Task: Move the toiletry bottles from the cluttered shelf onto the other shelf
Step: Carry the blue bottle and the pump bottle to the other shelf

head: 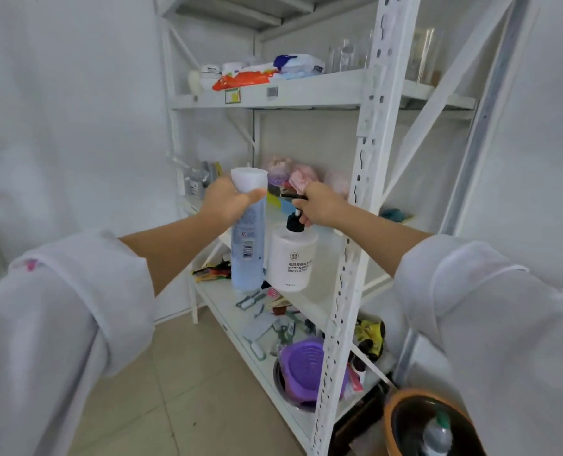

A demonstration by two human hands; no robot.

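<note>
Two toiletry bottles are already off the shelves and in my hands, both held out in front of the white metal rack at about middle-shelf height. My left hand point(227, 200) is wrapped around the neck of a tall pale-blue bottle point(247, 245) just under its wide white cap, thumb across the front; the bottle hangs upright, long axis vertical, with a barcode label facing me. My right hand point(319, 205) pinches the black pump head of a squat white lotion bottle point(291, 258), which dangles nearly upright, tilted slightly, just right of the blue one and almost touching it. Behind them lies the middle shelf point(322, 232), cluttered at its far side with pink and coloured items. Above and farther away is the upper shelf point(306, 90), which carries jars, an orange packet, a wipes pack and clear glasses, with a little bare board near its front edge. I judge the coming move turns on lifting both bottles up and away from me; neither hand looks clearly nearer. Below, the lower shelf point(240, 311) holds utensils and a purple strainer point(306, 366).
</note>
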